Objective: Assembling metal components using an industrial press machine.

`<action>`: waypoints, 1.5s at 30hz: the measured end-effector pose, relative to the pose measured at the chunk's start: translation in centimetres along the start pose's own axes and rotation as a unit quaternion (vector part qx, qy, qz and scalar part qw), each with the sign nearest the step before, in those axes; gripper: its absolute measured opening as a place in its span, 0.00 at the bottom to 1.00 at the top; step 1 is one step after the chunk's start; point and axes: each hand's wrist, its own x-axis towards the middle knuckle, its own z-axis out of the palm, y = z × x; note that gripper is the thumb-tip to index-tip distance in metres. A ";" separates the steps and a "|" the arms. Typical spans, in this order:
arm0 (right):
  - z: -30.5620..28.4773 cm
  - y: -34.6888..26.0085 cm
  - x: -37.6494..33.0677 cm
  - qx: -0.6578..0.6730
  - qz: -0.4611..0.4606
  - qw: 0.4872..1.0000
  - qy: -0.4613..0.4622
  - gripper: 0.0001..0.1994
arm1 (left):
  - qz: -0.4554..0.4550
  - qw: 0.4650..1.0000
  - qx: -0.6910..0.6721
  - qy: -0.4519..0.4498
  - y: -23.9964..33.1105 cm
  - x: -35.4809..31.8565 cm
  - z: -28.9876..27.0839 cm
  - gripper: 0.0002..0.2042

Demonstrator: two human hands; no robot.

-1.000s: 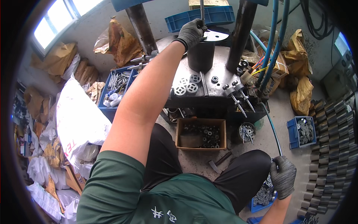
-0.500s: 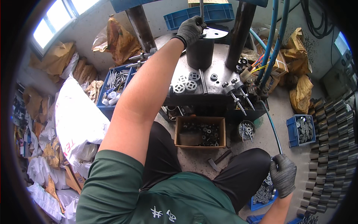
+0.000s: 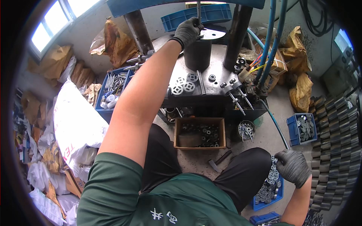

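Steel press table (image 3: pixel 218 64), upright rod (image 3: pixel 198 10) rising from left fingers (image 3: pixel 195 22), apparently pinched, lever (image 3: pixel 274 125) gripped by right fingers (image 3: pixel 283 155)

Window (image 3: pixel 49 26): pale frame, panes totally blown out white, super bright on that side
Wall (image 3: pixel 88 32): off-white, kinda grubby, runs off to the right of the window
Cables (image 3: pixel 315 19): black loops hanging way right of the window
Bluish bright patch (image 3: pixel 343 40): even farther right, across the room from the window
Floor (image 3: pixel 271 126): grey, pretty dirty, low and right of the window
Brown paper bags (image 3: pixel 56 58): crumpled, right under the window
White sack (image 3: pixel 77 124): big one, farther below the window
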 end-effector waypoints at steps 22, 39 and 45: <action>-12.6 5.8 14.7 0.124 -0.076 0.816 0.560 0.12 | -0.066 0.985 -0.145 -0.064 1.0 0.0 -0.4 0.08; 0.8 0.1 0.2 0.001 0.017 1.000 -0.003 0.09 | -0.042 0.992 -0.114 -0.034 -0.5 0.2 -0.5 0.08; -1.6 0.1 1.1 0.106 0.008 0.982 0.156 0.12 | -0.044 0.993 -0.104 -0.042 0.0 0.1 -0.3 0.08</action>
